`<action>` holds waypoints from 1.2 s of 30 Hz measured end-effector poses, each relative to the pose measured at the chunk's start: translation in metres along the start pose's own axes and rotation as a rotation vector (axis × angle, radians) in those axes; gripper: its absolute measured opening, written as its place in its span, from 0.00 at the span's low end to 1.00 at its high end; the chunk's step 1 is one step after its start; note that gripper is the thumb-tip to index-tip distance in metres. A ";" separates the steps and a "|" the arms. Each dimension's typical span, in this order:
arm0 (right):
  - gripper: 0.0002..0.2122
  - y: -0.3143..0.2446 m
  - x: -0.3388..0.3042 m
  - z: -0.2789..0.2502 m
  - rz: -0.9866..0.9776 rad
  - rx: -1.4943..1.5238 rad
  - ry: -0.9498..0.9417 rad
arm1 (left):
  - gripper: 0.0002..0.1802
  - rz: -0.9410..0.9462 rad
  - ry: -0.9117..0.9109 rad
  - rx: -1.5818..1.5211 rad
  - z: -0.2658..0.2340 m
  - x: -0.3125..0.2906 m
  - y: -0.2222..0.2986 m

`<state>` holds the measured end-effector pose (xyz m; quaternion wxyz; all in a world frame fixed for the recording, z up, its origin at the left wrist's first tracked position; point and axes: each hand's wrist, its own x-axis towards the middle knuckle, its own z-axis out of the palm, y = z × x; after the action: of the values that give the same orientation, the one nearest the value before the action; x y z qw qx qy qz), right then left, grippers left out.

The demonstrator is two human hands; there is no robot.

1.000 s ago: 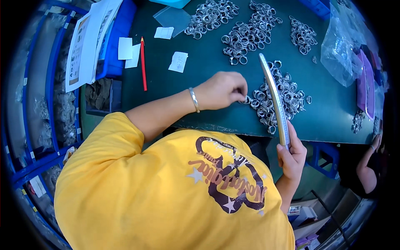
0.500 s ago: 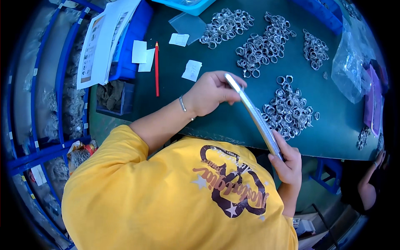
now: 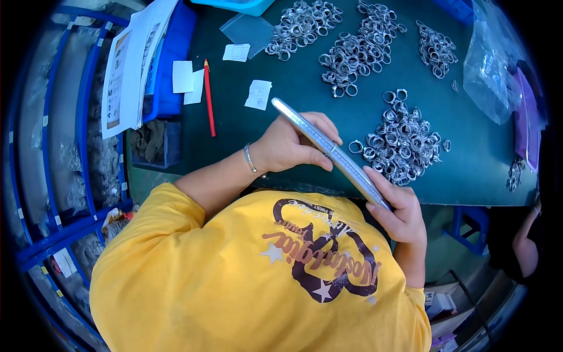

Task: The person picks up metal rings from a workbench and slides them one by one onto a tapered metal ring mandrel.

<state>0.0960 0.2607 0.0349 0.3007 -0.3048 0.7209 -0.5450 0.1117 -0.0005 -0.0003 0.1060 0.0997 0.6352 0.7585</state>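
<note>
A long, tapered metal ring mandrel (image 3: 358,170) with scale marks slants across the table's near edge. My right hand (image 3: 402,208) is closed around its thick lower end, thumb and fingers on opposite sides. Midway along the mandrel, what looks like a thin ring (image 3: 333,148) encircles it. My left hand (image 3: 293,141) pinches at that ring, index finger on one side and thumb on the other; the mandrel's narrow tip sticks out past the knuckles. Just beyond the mandrel lies a pile of silver-coloured rings (image 3: 404,144), with one loose ring (image 3: 355,146) at its left.
More ring piles (image 3: 305,26) (image 3: 360,53) (image 3: 437,50) lie farther back on the green table (image 3: 234,152). A red pencil (image 3: 209,102), paper slips (image 3: 258,95) and a blue bin (image 3: 170,76) are at left; clear plastic bags (image 3: 492,64) are at right. Another person's arm (image 3: 526,240) shows far right.
My left hand has slid from the mandrel's tip down to its middle, with a ring now seen around it there. The right hand keeps its hold. The whole view has shifted slightly.
</note>
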 end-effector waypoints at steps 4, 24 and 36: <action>0.26 0.003 -0.003 0.004 0.001 0.029 0.029 | 0.17 -0.012 -0.001 -0.014 0.001 0.002 0.000; 0.25 -0.001 -0.011 -0.009 0.008 0.130 0.035 | 0.17 0.073 -0.060 -0.035 0.011 0.017 0.004; 0.26 -0.013 -0.029 -0.023 0.228 0.295 0.099 | 0.15 -0.264 0.040 -0.394 0.038 0.031 0.000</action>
<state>0.0978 0.2937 0.0560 0.3660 -0.1466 0.6769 -0.6216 0.0928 0.0442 0.0072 0.2088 -0.0218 0.4846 0.8492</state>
